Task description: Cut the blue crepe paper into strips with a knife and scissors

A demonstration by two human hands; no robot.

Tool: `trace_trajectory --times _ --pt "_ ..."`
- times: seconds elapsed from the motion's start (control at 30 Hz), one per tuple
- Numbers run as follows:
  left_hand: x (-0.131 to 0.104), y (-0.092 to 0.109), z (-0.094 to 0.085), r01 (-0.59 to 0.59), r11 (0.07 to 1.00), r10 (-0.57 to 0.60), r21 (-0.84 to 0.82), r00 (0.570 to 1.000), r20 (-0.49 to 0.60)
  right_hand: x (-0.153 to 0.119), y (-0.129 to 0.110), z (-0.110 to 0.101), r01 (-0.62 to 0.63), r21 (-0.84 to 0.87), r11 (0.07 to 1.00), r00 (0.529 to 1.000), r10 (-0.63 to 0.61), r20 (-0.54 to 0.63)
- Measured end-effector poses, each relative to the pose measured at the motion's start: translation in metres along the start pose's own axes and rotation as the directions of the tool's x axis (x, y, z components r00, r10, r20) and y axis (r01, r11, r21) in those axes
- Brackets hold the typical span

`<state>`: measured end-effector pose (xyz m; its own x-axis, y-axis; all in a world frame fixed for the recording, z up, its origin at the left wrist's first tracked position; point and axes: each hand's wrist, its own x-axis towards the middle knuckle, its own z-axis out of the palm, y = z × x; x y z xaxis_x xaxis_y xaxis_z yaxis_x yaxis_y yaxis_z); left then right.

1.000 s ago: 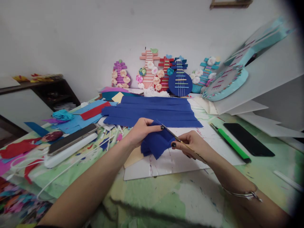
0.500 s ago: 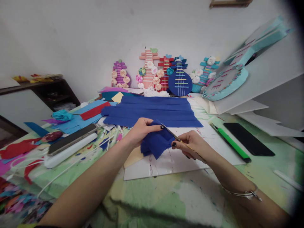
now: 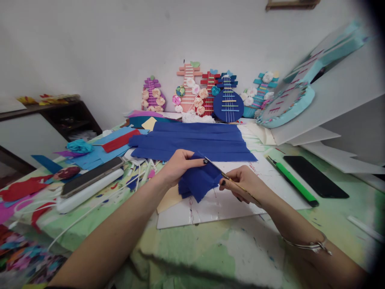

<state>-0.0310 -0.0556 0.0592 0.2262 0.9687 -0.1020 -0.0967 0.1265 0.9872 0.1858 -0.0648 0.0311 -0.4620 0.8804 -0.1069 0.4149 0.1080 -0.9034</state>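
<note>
Near the centre, my left hand [image 3: 180,166] pinches a folded piece of dark blue crepe-like material [image 3: 200,180] between thumb and fingers. My right hand [image 3: 243,184], just to the right, is closed around a slim gold-coloured tool [image 3: 240,188], apparently scissors. Its thin tip reaches up and left along the right edge of the blue piece, near my left thumb. Both hands are over a white board [image 3: 210,210]. Behind them a wide, creased blue sheet [image 3: 192,140] lies flat. A corner of pale yellow paper [image 3: 168,199] shows under the held piece.
Decorated paper instruments, one a round blue lute [image 3: 228,105], lean on the wall. A green cutter [image 3: 296,184] and a black slab [image 3: 315,176] lie right. A phone [image 3: 92,176], a white cable [image 3: 96,212] and red scraps [image 3: 25,188] lie left. White panels [image 3: 331,158] stand far right.
My right thumb has shifted very slightly to the right on the tool. My left hand and the blue piece look the same.
</note>
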Motion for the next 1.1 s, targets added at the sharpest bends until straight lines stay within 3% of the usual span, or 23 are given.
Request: trace_trajectory --times 0.3,0.87,1.1 --pt "-0.001 -0.002 -0.001 0.010 1.000 -0.009 -0.010 0.996 0.088 -0.003 -0.005 -0.002 0.045 0.029 0.999 0.999 -0.046 0.013" --pt "-0.002 -0.007 0.009 0.091 0.996 -0.090 -0.001 0.987 0.130 0.000 0.000 0.003 0.109 0.016 0.994 0.994 -0.109 0.028" --pt "-0.001 -0.007 0.010 0.099 0.995 -0.098 -0.004 0.988 0.120 0.001 -0.001 0.005 0.082 0.022 0.996 0.996 -0.083 0.019"
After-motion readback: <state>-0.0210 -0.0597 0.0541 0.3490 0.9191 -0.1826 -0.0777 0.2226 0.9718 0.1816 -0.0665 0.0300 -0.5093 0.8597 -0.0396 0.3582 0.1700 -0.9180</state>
